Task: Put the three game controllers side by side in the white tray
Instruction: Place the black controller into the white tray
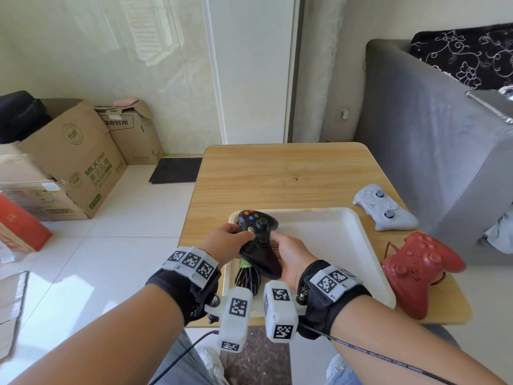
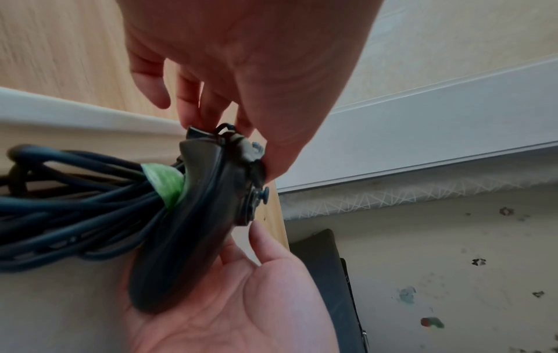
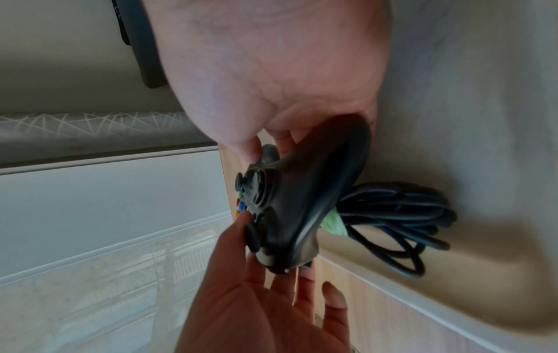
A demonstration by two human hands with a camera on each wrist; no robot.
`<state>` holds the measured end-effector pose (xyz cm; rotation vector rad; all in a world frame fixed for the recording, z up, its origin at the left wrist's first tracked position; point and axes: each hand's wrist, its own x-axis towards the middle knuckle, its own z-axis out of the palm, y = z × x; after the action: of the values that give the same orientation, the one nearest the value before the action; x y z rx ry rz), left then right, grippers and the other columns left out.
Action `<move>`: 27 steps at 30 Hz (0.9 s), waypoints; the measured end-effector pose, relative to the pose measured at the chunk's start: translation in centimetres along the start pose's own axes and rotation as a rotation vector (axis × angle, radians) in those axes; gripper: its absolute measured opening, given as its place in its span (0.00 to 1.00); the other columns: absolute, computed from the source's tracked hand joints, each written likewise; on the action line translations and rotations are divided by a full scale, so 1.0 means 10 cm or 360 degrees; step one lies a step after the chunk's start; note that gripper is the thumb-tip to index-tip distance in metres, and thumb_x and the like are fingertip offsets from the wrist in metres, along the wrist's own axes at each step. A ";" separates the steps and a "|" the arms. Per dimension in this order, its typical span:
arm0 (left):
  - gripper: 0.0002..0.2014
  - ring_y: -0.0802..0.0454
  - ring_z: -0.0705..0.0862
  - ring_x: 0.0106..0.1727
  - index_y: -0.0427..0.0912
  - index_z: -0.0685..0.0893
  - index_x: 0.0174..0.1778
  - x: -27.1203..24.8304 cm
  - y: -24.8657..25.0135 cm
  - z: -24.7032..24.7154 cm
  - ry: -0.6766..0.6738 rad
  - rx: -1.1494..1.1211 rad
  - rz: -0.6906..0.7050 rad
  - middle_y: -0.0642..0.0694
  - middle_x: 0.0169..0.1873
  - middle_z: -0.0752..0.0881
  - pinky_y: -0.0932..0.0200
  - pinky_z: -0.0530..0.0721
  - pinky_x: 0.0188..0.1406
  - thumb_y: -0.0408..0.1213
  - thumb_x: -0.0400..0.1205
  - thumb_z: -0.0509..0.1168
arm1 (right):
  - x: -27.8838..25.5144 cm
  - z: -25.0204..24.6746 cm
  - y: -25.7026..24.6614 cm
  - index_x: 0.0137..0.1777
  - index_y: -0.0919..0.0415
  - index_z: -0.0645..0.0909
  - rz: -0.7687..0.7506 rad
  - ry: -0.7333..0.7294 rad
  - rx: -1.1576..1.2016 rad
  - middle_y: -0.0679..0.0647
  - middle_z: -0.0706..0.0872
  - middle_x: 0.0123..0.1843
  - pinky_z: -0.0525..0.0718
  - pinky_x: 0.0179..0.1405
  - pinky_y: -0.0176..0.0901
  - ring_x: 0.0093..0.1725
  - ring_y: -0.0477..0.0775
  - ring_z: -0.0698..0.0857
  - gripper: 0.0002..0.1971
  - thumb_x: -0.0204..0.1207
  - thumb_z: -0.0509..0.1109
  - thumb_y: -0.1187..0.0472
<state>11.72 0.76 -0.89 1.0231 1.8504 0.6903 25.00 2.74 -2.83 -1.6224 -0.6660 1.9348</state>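
So the black plastic wired game controller (image 1: 259, 240) is hanging between both hands over the left end of the white rectangular tray (image 1: 333, 234), its long axis running near-to-far and its face tipped up, looks like not quite set down yet. The left hand (image 1: 227, 241) is pinching its left side with thumb on the face, and the right hand (image 1: 290, 257) is cupping the near grip with fingers curled round it. Its bundled black cable (image 1: 247, 277), tied with a green strap, is already lying on the tray floor. Both hands are equally close, I'd say. The pale grey controller (image 1: 384, 208) and the red controller (image 1: 419, 266) are sitting on the light wooden table (image 1: 277, 173), right of the tray.
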 end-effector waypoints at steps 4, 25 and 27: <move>0.18 0.54 0.80 0.36 0.41 0.84 0.63 0.01 -0.01 0.01 -0.0007 0.0065 -0.0020 0.46 0.42 0.86 0.61 0.77 0.37 0.47 0.80 0.66 | 0.26 -0.04 0.07 0.70 0.62 0.79 -0.0032 0.0064 -0.0074 0.64 0.87 0.64 0.81 0.66 0.62 0.61 0.65 0.87 0.33 0.71 0.62 0.40; 0.27 0.38 0.80 0.64 0.62 0.79 0.47 0.19 0.03 -0.02 0.0245 0.0053 -0.0012 0.42 0.65 0.79 0.39 0.79 0.66 0.72 0.57 0.61 | -0.09 -0.25 -0.24 0.75 0.62 0.74 -0.0152 0.0129 -0.0072 0.59 0.79 0.72 0.69 0.65 0.51 0.67 0.58 0.76 0.28 0.84 0.54 0.43; 0.22 0.35 0.80 0.64 0.63 0.78 0.40 0.25 0.15 0.04 0.0225 0.0091 0.0022 0.42 0.64 0.80 0.37 0.80 0.64 0.71 0.57 0.61 | -0.19 -0.39 -0.37 0.75 0.61 0.74 -0.0199 0.0208 -0.0017 0.58 0.78 0.74 0.67 0.67 0.52 0.71 0.59 0.75 0.28 0.84 0.54 0.42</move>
<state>12.01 3.73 -0.97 1.0478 1.9969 0.7376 29.44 4.39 0.40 -1.6567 -0.7084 1.7242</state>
